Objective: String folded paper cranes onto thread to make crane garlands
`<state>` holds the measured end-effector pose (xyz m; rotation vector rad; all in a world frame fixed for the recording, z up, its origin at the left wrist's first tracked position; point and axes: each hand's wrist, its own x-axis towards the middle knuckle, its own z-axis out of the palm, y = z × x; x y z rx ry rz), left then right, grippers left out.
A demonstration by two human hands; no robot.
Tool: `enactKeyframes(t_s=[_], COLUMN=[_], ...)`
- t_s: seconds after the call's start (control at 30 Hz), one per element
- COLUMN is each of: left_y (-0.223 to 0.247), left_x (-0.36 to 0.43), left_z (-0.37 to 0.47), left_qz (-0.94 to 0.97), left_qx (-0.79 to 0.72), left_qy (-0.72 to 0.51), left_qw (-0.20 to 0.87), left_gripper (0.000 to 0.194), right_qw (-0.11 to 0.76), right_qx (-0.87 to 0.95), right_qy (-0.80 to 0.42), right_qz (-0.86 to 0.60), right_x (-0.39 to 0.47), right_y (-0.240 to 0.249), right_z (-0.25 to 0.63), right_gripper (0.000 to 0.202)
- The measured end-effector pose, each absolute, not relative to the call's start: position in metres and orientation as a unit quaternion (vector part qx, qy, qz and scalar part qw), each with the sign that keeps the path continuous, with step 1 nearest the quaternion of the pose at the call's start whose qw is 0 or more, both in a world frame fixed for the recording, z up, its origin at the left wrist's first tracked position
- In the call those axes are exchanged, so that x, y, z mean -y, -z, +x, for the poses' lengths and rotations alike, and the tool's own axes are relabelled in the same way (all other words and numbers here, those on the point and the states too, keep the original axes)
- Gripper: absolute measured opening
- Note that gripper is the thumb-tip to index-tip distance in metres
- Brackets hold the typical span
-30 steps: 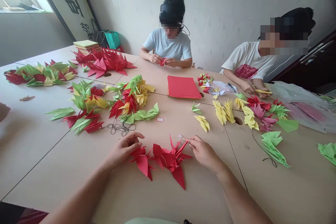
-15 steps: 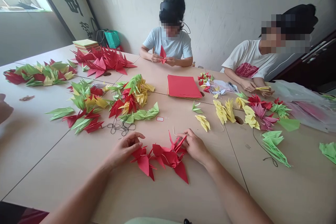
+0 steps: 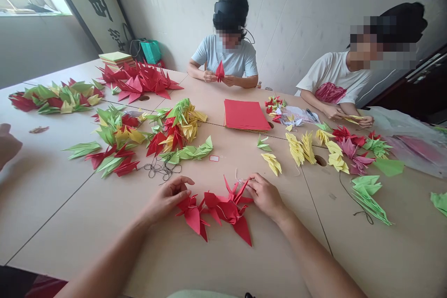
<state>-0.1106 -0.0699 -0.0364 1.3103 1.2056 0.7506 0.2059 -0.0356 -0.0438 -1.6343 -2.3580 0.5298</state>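
Observation:
Several red folded paper cranes (image 3: 228, 212) lie joined in a row on the table in front of me, with a pale string among them. My left hand (image 3: 174, 194) is at the left end of the row, thumb and index finger curved around a red wing tip. At the right end, my right hand (image 3: 262, 192) pinches a red paper tip near the pale string. A dark tangled string (image 3: 162, 167) lies beyond my left hand.
Mixed paper clusters (image 3: 115, 135) spread over the left side. A red paper stack (image 3: 246, 114) lies ahead, yellow pieces (image 3: 272, 163) and green ones (image 3: 370, 198) to the right. Two people sit across; another person's hand (image 3: 9, 145) shows at the left edge.
The view has shifted slightly. My right hand has moved a little at the red tips, while my left hand stays nearly still. The person across has turned the red paper piece slightly.

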Motion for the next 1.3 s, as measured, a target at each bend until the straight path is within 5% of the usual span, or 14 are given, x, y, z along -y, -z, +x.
enactKeyframes(t_s=[1.3], left_y=[0.027], left_x=[0.069], left_z=[-0.104], left_qz=[0.562], left_qx=[-0.526], left_qy=[-0.309], left_qw=[0.558], left_gripper=[0.031], right_qw=[0.126], right_qx=[0.765], right_qy=[-0.256], right_qz=[-0.578], right_x=[-0.003], right_y=[0.056], right_z=[0.202], right_gripper=[0.024])
